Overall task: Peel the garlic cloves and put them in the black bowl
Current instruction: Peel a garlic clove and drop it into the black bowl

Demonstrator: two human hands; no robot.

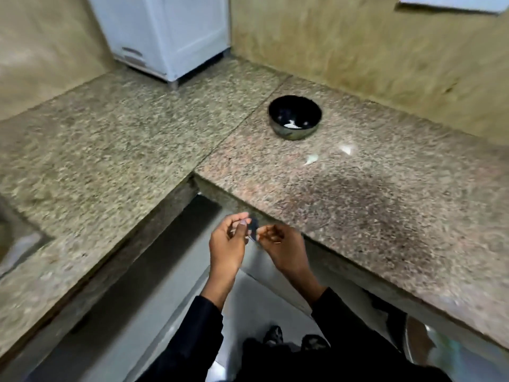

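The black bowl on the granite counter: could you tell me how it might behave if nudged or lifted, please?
The round black bowl with a shiny rounded underside would probably slide on the polished speckled granite counter rather than tip, since it sits low and wide. It holds only a few small white pieces, so it likely lifts easily. Its glossy wall may be slippery.

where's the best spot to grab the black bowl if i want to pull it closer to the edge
Take the black bowl by its near rim, reaching from the counter edge with the right hand, thumb outside and fingers just inside. It stands upright and open-topped, its rounded wall narrows toward the base, so the rim probably gives the surest hold.
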